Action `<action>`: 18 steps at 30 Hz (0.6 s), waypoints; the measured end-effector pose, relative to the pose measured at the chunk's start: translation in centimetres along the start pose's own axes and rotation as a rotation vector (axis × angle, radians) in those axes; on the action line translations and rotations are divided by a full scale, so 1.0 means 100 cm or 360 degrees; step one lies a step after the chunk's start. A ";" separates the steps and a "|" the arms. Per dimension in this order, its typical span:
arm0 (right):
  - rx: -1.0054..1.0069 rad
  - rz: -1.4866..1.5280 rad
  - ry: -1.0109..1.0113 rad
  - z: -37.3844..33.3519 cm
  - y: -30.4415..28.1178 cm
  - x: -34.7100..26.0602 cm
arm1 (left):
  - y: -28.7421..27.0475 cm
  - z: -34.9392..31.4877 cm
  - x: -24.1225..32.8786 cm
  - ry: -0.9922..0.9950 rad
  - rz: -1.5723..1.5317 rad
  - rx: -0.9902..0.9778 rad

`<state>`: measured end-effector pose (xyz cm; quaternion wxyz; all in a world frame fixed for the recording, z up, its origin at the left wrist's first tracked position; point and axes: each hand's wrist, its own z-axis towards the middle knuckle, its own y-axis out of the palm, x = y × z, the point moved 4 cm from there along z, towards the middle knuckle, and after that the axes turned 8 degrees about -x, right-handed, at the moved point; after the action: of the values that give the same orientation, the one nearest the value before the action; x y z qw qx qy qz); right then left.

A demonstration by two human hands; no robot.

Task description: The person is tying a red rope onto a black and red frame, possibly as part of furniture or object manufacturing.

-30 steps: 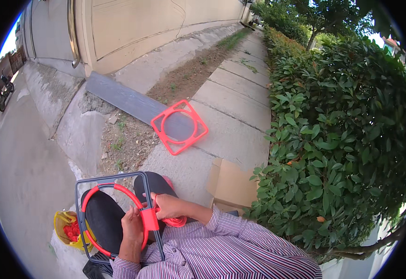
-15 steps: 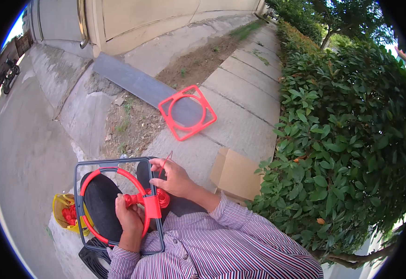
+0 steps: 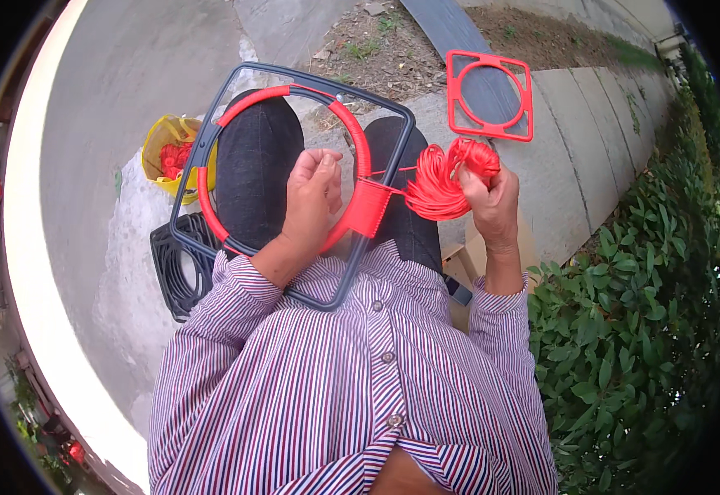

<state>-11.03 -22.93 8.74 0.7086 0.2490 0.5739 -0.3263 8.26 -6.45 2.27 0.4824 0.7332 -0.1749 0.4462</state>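
Note:
A dark grey square frame (image 3: 205, 142) with a round inner ring (image 3: 358, 136) rests across my lap. Red cord is wrapped round much of the ring, and a dense red band (image 3: 369, 208) binds ring and frame together at the right. Inside the ring is my left hand (image 3: 310, 198), its fingers curled closed; whether they hold anything is hidden. To the right of the frame, my right hand (image 3: 492, 202) grips a looped bundle of red cord (image 3: 442, 186). Strands run from this bundle to the wrapped band.
A red square frame with a circular opening (image 3: 492, 130) lies ahead by a grey board (image 3: 442, 29). To the left are a yellow container (image 3: 158, 140) with red cord inside and a black coil (image 3: 180, 285). A cardboard box (image 3: 459, 264) sits by my right knee, near a hedge (image 3: 624, 330).
My right hand has moved off the frame's edge and now holds the cord bundle out to the right. The bundle has left my left hand and the ring. The view has turned.

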 end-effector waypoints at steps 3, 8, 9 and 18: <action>-0.0827 -0.0743 0.0723 -0.031 0.004 0.022 | -0.007 -0.001 -0.010 -0.0424 -0.0024 0.0138; -0.0003 0.0176 0.0784 -0.051 -0.017 0.046 | 0.003 0.003 -0.013 -0.0586 0.0062 -0.0033; -0.0175 -0.0237 0.0743 -0.051 -0.012 0.050 | 0.008 0.004 -0.011 -0.0653 0.0167 -0.0029; -0.0001 -0.1946 0.0906 0.001 -0.016 0.055 | 0.012 0.000 -0.016 -0.0665 0.0076 -0.0145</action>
<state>-11.48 -25.04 3.39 0.2177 -0.0446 0.7761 -0.5902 6.57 -7.25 1.65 0.4576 0.7827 -0.3085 0.2876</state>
